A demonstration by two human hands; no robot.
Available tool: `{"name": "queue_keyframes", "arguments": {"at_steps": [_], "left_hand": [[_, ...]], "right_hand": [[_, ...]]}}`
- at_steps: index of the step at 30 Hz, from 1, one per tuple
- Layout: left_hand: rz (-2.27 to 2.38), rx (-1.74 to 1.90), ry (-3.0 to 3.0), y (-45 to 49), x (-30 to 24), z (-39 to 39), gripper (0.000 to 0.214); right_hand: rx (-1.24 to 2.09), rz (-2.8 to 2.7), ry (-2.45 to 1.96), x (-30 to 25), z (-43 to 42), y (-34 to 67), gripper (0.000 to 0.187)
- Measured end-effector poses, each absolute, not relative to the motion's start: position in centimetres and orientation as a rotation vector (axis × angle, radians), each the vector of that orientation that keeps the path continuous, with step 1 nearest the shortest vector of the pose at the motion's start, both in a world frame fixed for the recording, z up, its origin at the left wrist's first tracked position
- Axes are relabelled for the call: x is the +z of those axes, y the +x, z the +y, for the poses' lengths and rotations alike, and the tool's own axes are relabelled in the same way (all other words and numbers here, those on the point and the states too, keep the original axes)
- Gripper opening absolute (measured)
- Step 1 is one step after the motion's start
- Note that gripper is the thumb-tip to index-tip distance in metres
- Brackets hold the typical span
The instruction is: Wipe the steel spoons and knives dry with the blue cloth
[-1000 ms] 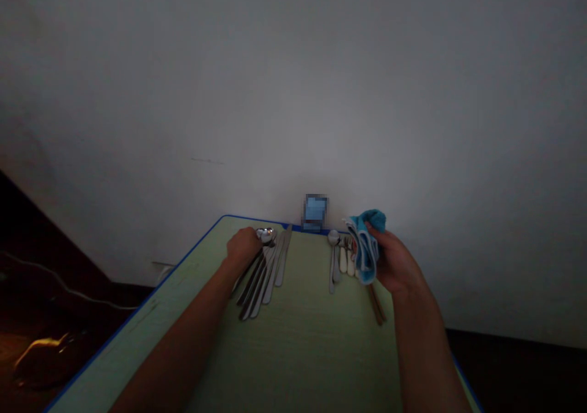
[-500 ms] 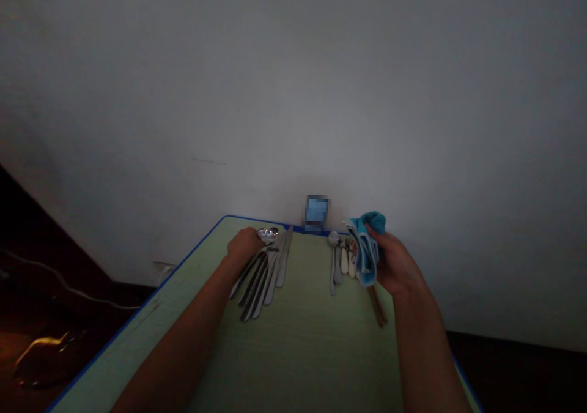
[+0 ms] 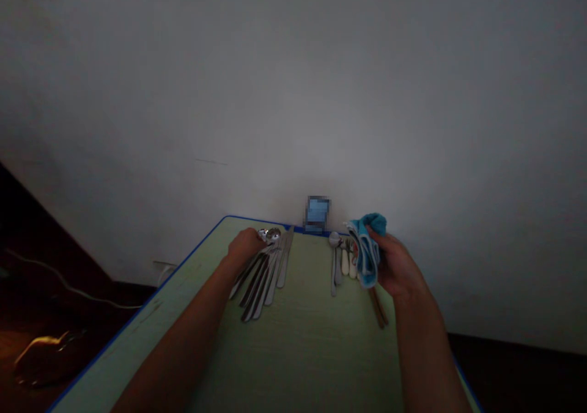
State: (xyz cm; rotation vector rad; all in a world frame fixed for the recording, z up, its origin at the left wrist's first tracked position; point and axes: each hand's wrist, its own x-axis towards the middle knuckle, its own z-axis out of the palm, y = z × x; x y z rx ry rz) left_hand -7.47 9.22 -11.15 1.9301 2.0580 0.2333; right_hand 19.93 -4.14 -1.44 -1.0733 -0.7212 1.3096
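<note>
Two loose groups of cutlery lie lengthwise at the far end of the counter (image 3: pixel 298 358), well apart from the near edge. The left group (image 3: pixel 259 284) is a fan of long metal flatware, with knife-like blades along its right side and a shiny spoon bowl (image 3: pixel 270 235) at its far end. The left hand (image 3: pixel 245 246) is curled down over that far end, just beside the spoon bowl; its fingers are closed, but it cannot be told whether they grip a piece or only rest on it.

The right hand (image 3: pixel 398 265) is closed around a folded blue towel (image 3: pixel 365 249), holding it upright above the right group. That group has a metal spoon (image 3: pixel 334 240) on its left, white-handled pieces (image 3: pixel 348 265) in the middle and a pair of wooden chopsticks (image 3: pixel 378 308) running out from under the towel at its right. The towel hides part of this group, and any contact with it is hard to tell.

A blurred blue object (image 3: pixel 316 214) stands beyond the counter's blue edge (image 3: pixel 257 222), against a white wall (image 3: pixel 293 95). Down to the left, a thin cable (image 3: pixel 68 287) runs along the dark floor (image 3: pixel 41 352).
</note>
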Motion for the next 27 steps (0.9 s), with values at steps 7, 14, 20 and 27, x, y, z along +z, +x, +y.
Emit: {"name": "queue_keyframes", "arguments": {"at_steps": [7, 14, 20, 27], "left_hand": [[1.989, 0.198, 1.944, -7.9, -11.7, 9.8, 0.025], [1.932, 0.232, 1.972, -8.2, -11.4, 9.9, 0.025], [1.850, 0.321, 2.023, -7.9, -10.7, 9.7, 0.026], [1.661, 0.489, 2.065, -7.2, -10.0, 9.8, 0.027]], "right_hand": [[1.324, -0.707, -1.046, -1.6, -4.0, 19.8, 0.030], [1.339, -0.679, -1.036, -1.8, -3.7, 20.0, 0.026], [1.349, -0.706, -1.000, -1.6, -3.7, 19.7, 0.024], [1.356, -0.719, -0.999, -1.7, -3.7, 19.4, 0.025]]}}
